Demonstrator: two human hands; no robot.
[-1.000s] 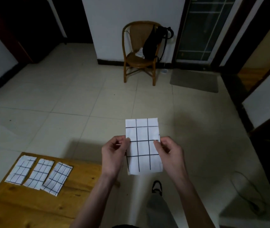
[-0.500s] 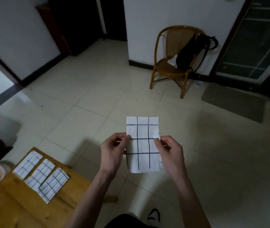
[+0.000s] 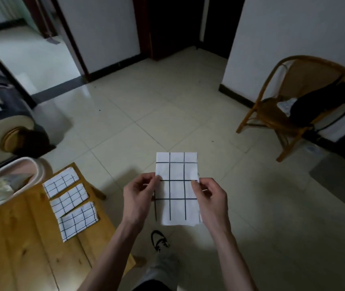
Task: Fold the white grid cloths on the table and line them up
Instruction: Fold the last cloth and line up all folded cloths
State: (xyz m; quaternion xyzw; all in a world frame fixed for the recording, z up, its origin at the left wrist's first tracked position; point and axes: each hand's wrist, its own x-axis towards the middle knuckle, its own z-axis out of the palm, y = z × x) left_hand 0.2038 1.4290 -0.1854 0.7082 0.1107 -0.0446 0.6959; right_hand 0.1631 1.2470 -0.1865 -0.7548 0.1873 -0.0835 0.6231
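I hold a folded white grid cloth (image 3: 176, 187) upright in the air over the tiled floor, to the right of the wooden table (image 3: 20, 238). My left hand (image 3: 139, 198) pinches its left edge and my right hand (image 3: 210, 199) pinches its right edge, both at mid height. Three folded grid cloths lie in a row on the table's far right part: the farthest cloth (image 3: 60, 182), the middle cloth (image 3: 69, 201) and the nearest cloth (image 3: 78, 221).
A white basket (image 3: 34, 175) holding pale fabric stands at the table's far left corner. A rattan chair (image 3: 293, 106) with a black bag (image 3: 324, 103) is at the right by the wall. My shoe (image 3: 159, 240) is on the floor below the held cloth.
The view has swung left: the chair has shifted right and the table, three cloths and basket have come further into view. My hands still hold the cloth the same way.
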